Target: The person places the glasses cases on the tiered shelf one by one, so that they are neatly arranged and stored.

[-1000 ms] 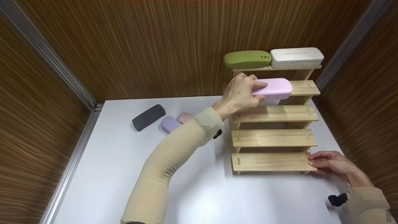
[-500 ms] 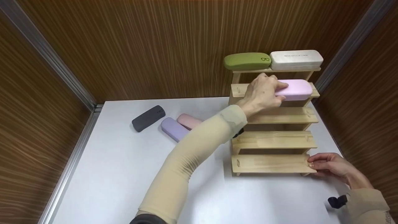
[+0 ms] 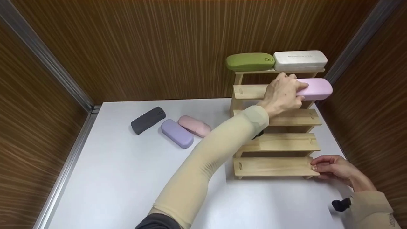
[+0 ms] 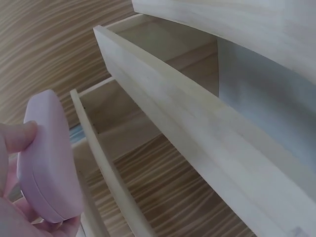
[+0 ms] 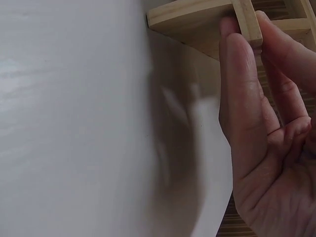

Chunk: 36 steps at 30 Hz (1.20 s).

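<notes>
My left hand grips a pink glasses case by its left end, over the right part of the second shelf from the top. In the left wrist view the pink glasses case shows whole, thumb on one face and fingers beneath. My right hand pinches the right end of the lowest shelf of the wooden tiered rack. The right wrist view shows thumb and fingers on either side of that shelf board. A green glasses case and a white glasses case sit side by side on the top shelf.
On the white table to the left lie a dark grey glasses case, a lavender one and a dusty pink one. Wood-grain panels stand behind and at both sides, the right one close to the rack.
My left hand has carried the pink glasses case rightward along the second shelf to its right end. The lavender and dusty pink cases have come out from behind my arm. My right hand stays put.
</notes>
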Tool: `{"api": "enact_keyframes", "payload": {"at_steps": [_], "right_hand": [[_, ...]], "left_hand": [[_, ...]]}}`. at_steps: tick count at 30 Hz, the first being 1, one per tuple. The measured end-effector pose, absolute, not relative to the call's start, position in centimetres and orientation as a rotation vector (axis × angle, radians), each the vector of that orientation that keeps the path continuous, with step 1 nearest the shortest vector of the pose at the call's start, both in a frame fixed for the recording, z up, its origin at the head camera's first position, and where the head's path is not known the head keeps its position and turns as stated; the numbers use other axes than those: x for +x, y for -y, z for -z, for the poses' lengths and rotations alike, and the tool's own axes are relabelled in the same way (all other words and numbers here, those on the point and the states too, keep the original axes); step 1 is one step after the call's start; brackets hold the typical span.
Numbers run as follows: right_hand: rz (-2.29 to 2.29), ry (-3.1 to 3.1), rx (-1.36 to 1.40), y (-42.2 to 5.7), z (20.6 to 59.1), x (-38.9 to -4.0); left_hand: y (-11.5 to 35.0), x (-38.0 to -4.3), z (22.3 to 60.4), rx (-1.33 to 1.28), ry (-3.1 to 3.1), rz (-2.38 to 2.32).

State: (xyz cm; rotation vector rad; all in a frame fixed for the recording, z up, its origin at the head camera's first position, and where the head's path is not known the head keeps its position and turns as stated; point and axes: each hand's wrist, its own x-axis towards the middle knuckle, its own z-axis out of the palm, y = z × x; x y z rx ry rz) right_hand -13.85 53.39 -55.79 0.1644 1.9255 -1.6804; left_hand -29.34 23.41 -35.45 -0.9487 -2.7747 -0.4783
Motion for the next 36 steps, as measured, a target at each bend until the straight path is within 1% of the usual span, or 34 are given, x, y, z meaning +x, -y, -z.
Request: {"api": "enact_keyframes", "payload": {"at_steps": [12,21,31,36], "right_hand": [[1.665,-1.941,0.148,-53.3,55.3,-13.3],[1.659,-1.932,0.169,-52.9,55.0,-13.2],[1.664,-1.935,0.164,-52.7,55.0,-13.3],[1.667,-1.936,0.159,-52.6,54.9,-13.5]], "left_hand": [[-25.0,-30.1,36.3,-0.853,2.842,0.537],[-25.2,-30.6,36.7,-0.797,2.901,0.647],[-25.0,-31.1,37.1,-0.852,2.873,0.650],[-24.7,-31.3,37.2,-0.901,2.842,0.578]]}}
